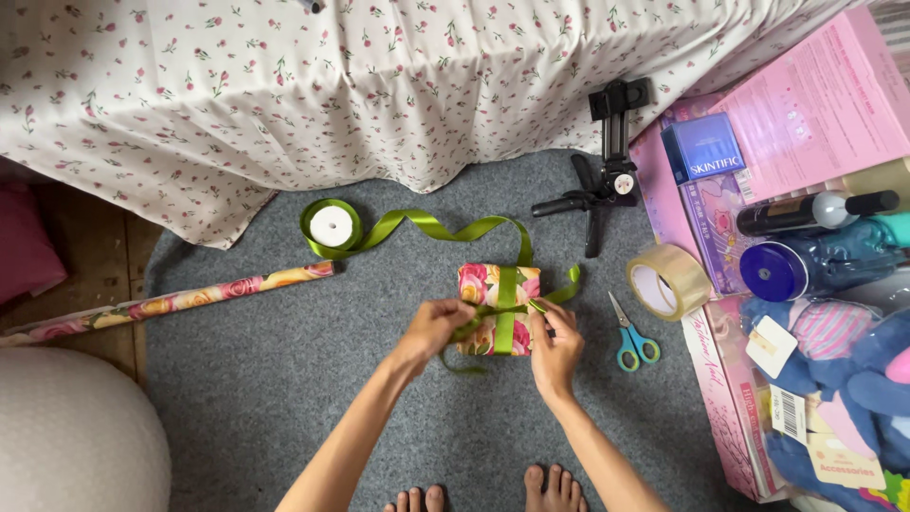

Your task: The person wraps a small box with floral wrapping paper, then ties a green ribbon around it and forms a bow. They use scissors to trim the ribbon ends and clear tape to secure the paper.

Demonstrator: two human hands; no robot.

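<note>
Both hands work at the box (pixel 500 308), a small parcel in floral paper that sits on the grey carpet (pixel 284 379) just ahead of the person's bare toes. The left hand (pixel 433 327) has its grip pinched shut on the green ribbon (pixel 445 228) at the box's near left edge; the right hand (pixel 557 346) is closed on the ribbon's other strand at the right edge. The ribbon crosses the top of the box and trails back in a loop to its spool (pixel 331 227).

If either pinch loosens, the crossing would likely slacken and slide off centre. A hard pull could tip or drag so light a box, and the trailing loop might snag.

Scissors (pixel 631 339) and a tape roll (pixel 668 281) lie just right of the box, a paper roll (pixel 171 301) well to the left, a small tripod (pixel 607 180) beyond. A flowered bedsheet (pixel 379 85) hangs behind; pink boxes (pixel 815 104) crowd the right.
</note>
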